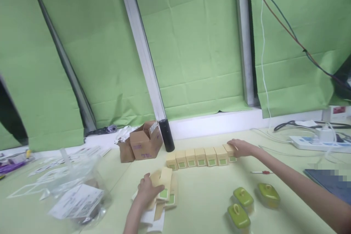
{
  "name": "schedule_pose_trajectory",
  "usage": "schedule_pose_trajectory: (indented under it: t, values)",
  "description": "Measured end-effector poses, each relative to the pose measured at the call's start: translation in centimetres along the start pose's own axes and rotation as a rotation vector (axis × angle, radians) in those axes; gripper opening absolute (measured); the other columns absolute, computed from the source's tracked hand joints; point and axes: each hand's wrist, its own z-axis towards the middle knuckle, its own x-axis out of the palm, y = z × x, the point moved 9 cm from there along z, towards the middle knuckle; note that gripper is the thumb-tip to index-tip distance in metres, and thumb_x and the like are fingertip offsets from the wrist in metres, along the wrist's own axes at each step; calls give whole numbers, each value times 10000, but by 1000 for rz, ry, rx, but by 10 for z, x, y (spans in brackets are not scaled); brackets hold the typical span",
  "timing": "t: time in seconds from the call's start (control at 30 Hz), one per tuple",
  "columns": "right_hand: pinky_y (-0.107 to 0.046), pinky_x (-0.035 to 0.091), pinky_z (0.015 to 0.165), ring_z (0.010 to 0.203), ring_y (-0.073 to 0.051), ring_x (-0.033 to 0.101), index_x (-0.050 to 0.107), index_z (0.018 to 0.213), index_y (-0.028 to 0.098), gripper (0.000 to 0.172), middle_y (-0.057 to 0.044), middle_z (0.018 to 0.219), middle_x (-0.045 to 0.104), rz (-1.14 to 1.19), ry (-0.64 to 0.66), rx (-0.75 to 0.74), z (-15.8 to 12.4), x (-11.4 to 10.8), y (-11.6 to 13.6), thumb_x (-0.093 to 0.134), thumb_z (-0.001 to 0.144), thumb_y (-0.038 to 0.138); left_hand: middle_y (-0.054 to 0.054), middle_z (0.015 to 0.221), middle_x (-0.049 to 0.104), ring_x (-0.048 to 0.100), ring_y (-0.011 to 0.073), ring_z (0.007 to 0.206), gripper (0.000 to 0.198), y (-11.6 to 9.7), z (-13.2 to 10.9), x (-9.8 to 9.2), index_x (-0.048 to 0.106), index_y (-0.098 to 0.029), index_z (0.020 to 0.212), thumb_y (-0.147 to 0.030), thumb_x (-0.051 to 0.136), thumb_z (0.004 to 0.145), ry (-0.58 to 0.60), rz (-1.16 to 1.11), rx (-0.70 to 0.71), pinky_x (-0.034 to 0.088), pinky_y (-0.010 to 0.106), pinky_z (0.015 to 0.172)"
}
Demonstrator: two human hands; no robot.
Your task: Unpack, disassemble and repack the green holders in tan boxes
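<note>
A row of several small yellow boxes (pixel 201 157), each with a green square near its lower front, stands on the table. My right hand (pixel 241 148) is at the right end of this row, its fingers closed round the last yellow box (pixel 232 159). Lower left of the row lies a loose pile of flattened yellow cartons (pixel 171 199) with white inner sides. My left hand (pixel 146 192) grips a carton (pixel 165 179) from this pile, the thumb lying across its front; the other fingers are partly behind it.
Several green-lidded containers (pixel 240 215) stand at the front right, and a thin pen-like tool (pixel 261 172) lies behind them. A black cylinder (pixel 166 135) and an opened cardboard box (pixel 145 144) stand at the back. Left is a clear plastic bag (pixel 95 179); right, a power strip (pixel 304 142) with cables.
</note>
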Motion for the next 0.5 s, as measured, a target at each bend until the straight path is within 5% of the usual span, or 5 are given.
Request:
schedule_pose_trajectory:
  t: [0.13, 0.23, 0.3, 0.4, 0.5]
  values:
    - [-367, 498, 745, 899, -196, 592, 553, 1067, 152, 253, -73, 1074, 581, 33, -32, 44, -20, -6, -18, 573, 848, 276, 281, 1389, 239, 132, 415, 1320, 922, -16, 0, -15, 273, -11, 1288, -335, 689, 531, -208, 111, 129, 96, 529, 1059]
    - [-344, 484, 711, 893, -237, 586, 538, 1033, 172, 311, -92, 1053, 571, 66, -111, 65, -49, -25, -9, 644, 747, 232, 228, 1390, 291, 182, 364, 1318, 795, -63, -34, -6, 336, -66, 1274, -404, 642, 623, -330, 71, 427, 85, 522, 1072]
    - [-327, 481, 714, 908, -233, 583, 497, 1070, 209, 347, -69, 1070, 562, 110, -142, 38, -71, -36, 11, 617, 746, 248, 177, 1345, 402, 264, 335, 1297, 687, -93, -63, 29, 423, -128, 1240, -382, 656, 646, -98, -83, 564, 127, 504, 1075]
    - [-311, 489, 745, 954, -219, 575, 466, 1097, 247, 390, -34, 1076, 564, 279, -144, -56, -100, -41, 55, 606, 733, 234, 73, 1423, 343, 242, 274, 1327, 667, -126, -116, 92, 383, -242, 1320, -313, 645, 711, 370, -264, 632, 132, 441, 1095]
    - [-337, 494, 774, 979, -231, 567, 475, 1094, 258, 433, -35, 1063, 573, 460, -135, -139, -122, -38, 95, 572, 694, 123, 84, 1380, 409, 327, 302, 1274, 706, -141, -153, 125, 389, -240, 1328, -280, 677, 685, 588, -325, 657, 206, 447, 1066]
